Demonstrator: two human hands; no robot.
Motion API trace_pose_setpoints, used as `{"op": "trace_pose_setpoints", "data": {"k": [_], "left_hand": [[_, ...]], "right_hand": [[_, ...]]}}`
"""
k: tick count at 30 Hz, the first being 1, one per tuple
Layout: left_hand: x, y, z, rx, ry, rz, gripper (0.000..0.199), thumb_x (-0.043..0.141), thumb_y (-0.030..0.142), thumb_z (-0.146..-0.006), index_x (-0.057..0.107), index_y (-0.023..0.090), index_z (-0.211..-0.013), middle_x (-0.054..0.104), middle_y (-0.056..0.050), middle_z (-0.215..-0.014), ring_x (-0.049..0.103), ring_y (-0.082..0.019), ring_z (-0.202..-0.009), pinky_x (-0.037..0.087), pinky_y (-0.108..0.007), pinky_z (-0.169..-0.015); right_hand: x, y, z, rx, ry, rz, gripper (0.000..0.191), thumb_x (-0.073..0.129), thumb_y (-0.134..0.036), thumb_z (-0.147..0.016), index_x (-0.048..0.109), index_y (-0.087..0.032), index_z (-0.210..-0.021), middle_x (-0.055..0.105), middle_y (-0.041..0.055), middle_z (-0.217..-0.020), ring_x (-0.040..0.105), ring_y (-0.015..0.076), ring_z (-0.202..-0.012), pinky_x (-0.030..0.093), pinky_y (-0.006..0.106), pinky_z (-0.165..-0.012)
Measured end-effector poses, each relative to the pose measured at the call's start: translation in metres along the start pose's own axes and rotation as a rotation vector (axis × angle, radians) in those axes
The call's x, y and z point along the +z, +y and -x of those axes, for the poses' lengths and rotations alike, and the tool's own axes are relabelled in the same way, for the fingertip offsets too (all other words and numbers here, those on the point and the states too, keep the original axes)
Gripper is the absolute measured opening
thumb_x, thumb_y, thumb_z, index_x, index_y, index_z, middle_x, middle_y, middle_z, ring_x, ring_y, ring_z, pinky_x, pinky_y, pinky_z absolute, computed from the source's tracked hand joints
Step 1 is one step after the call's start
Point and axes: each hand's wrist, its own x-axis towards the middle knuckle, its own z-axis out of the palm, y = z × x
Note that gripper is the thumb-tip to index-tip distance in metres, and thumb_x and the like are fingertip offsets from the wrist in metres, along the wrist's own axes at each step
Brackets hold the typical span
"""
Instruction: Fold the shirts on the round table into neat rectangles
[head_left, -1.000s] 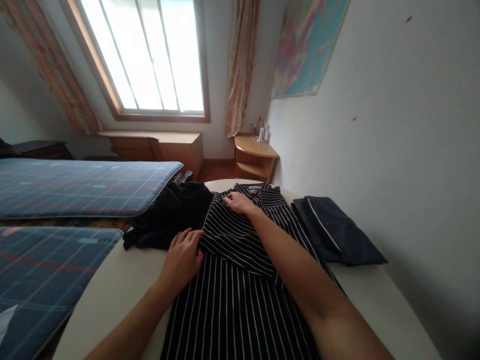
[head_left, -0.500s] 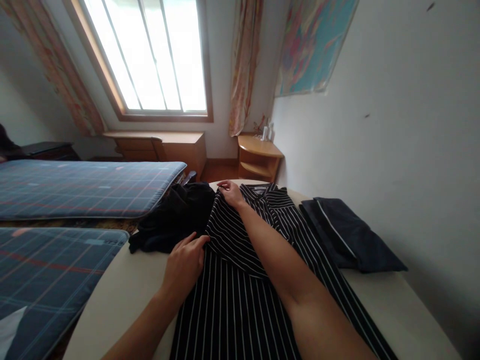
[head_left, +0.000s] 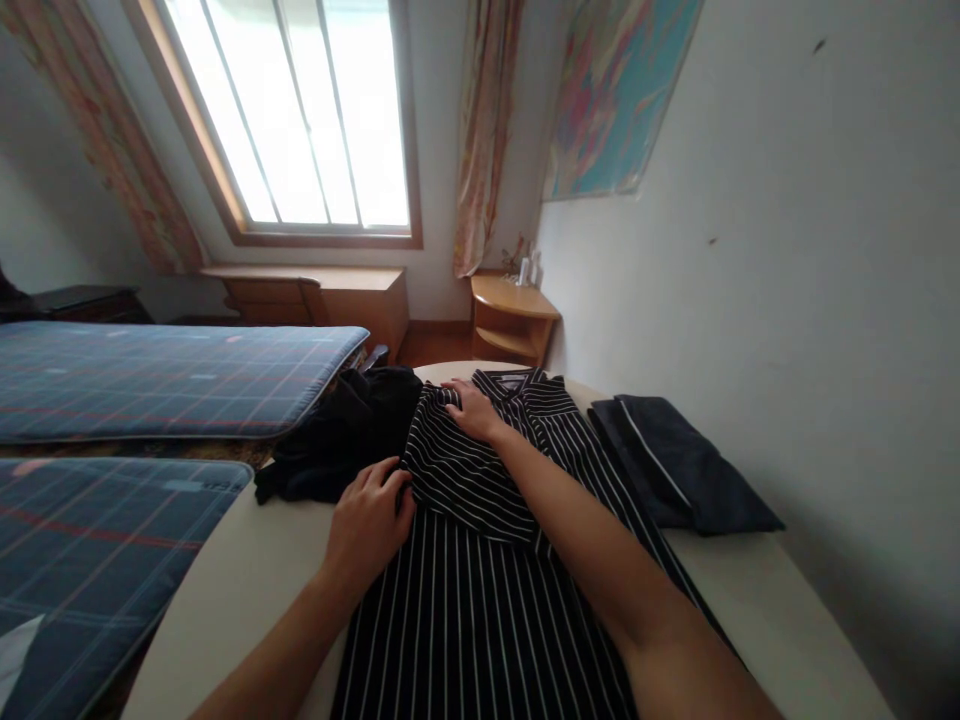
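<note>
2 hands (head_left: 367,517) (head_left: 475,412), 1 shirt (head_left: 480,620) (striped)

The left grip (head_left: 369,515), left of centre, is a bare hand with slender fingers (head_left: 381,470); its forearm (head_left: 281,640) is bare to the bottom edge; the right grip (head_left: 474,408), near the centre, is likewise bare; the right arm (head_left: 585,540), widening from a narrow wrist (head_left: 504,436), is bare to the lower right.

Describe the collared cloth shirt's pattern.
The black collared shirt has thin white stripes, shown in the head view.
</note>
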Motion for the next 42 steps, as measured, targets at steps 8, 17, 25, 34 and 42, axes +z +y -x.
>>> {"op": "trace_pose_setpoints", "data": {"k": [8,17,25,34,42], "left_hand": [[0.0,0.025,0.008,0.197,0.025,0.079,0.035,0.052,0.02,-0.093,0.063,0.022,-0.126,0.054,-0.009,-0.144,0.047,-0.029,-0.134,0.04,-0.047,-0.113],[0.002,0.128,-0.001,0.416,-0.321,0.289,0.059,0.065,0.041,-0.089,0.05,0.024,-0.144,0.05,-0.013,-0.149,0.048,-0.036,-0.134,0.047,-0.055,-0.104],[0.043,0.144,-0.008,0.496,-0.31,0.351,0.044,0.054,0.033,-0.097,0.056,0.026,-0.14,0.039,-0.01,-0.158,0.036,-0.033,-0.145,0.036,-0.055,-0.115],[0.048,0.139,-0.015,0.211,-0.124,0.608,0.053,0.039,0.025,-0.102,0.034,0.019,-0.154,0.027,-0.011,-0.164,0.036,-0.024,-0.146,0.037,-0.043,-0.118],[0.048,0.141,-0.013,0.439,-0.294,0.453,0.071,0.049,0.044,-0.099,0.02,0.021,-0.16,0.026,-0.011,-0.164,0.021,-0.027,-0.152,0.024,-0.05,-0.122]], "right_hand": [[-0.085,0.033,0.088,0.171,0.188,0.143,0.033,0.047,-0.005,-0.086,0.073,-0.016,-0.102,0.071,0.0085,-0.109,0.065,0.0184,-0.103,0.044,0.031,-0.101],[-0.112,0.045,0.166,0.254,0.086,0.107,0.021,0.053,-0.016,-0.09,0.072,-0.017,-0.1,0.075,0.0069,-0.101,0.068,0.0182,-0.094,0.049,0.03,-0.09],[-0.107,0.052,0.185,0.166,0.08,0.036,0.024,0.05,-0.01,-0.088,0.071,-0.019,-0.096,0.073,0.0053,-0.103,0.065,0.0182,-0.103,0.045,0.033,-0.1],[-0.107,0.026,0.195,0.159,0.112,0.34,0.023,0.067,-0.042,-0.085,0.061,-0.021,-0.091,0.066,0.0071,-0.093,0.057,0.0241,-0.094,0.043,0.035,-0.089],[-0.112,0.028,0.201,0.29,0.03,0.304,0.003,0.061,-0.022,-0.082,0.059,-0.021,-0.079,0.068,0.0068,-0.088,0.058,0.0212,-0.088,0.042,0.031,-0.08]]}}
